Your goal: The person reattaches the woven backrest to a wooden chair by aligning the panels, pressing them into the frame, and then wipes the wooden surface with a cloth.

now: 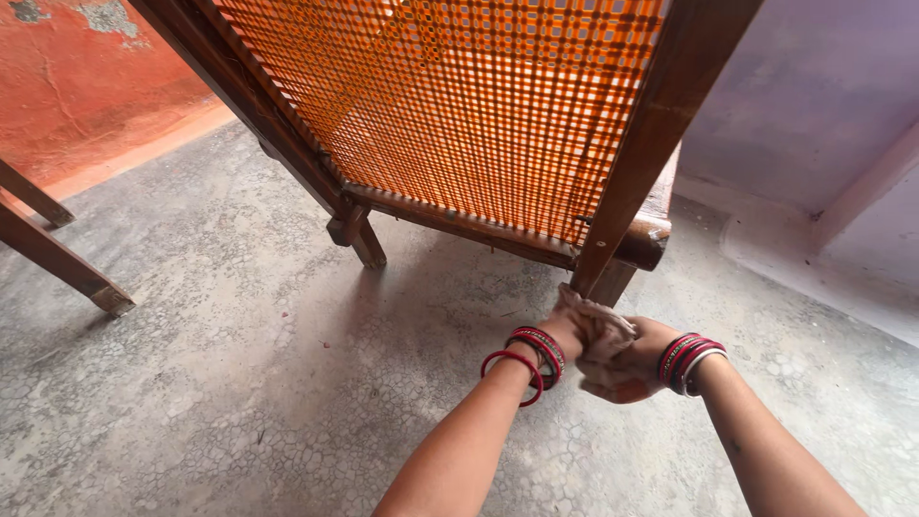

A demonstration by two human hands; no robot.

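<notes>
A wooden-framed cot (661, 105) with orange woven netting (459, 96) stands tilted up in front of me. Low down by its near dark wooden leg (605, 282), both my hands meet on a crumpled beige cloth (598, 330). My left hand (565, 335) grips the cloth against the bottom of the leg. My right hand (639, 364) is closed on the other side of the cloth. Red and white bangles ring both wrists. The fingers are mostly hidden by the cloth.
Cracked grey concrete floor (239, 383) spreads all around. Another cot leg (359, 235) rests on the floor further back. Two wooden legs of other furniture (57, 258) stand at the left. A red wall (86, 77) rises at the left, a lilac wall (814, 96) at the right.
</notes>
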